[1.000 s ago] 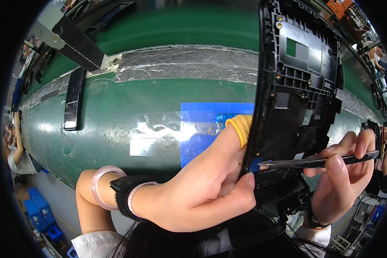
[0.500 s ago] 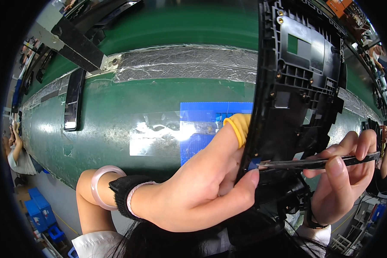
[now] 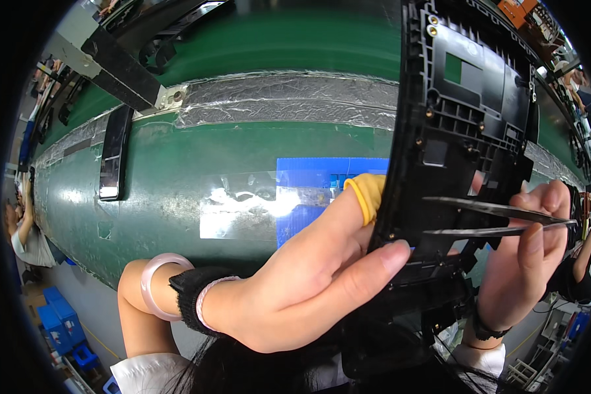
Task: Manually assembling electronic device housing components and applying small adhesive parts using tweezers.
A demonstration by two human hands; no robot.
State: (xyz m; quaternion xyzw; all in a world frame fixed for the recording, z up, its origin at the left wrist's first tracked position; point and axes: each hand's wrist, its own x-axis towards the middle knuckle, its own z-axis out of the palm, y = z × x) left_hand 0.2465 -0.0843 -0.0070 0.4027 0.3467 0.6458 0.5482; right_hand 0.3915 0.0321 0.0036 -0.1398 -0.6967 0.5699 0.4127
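A large black plastic housing with ribs, brass inserts and square cutouts stands tilted up at the right. My left hand is closed on its left edge, thumb on the near face, and the other fingers are partly hidden behind it. One finger of that hand wears a yellow finger cot. Between the fingers and thumb of my right hand is a pair of metal tweezers. Their two tips point left, spread apart over the lower part of the housing, with nothing visible between them.
A blue sheet lies on the green bench, partly under clear film. A dark flat panel rests at the left by a metal post. Silver tape runs along the bench. Other people work at both sides.
The tweezers have gone from closed at a small blue piece by my left thumb to spread apart. That blue piece is out of sight. The housing has shifted slightly right.
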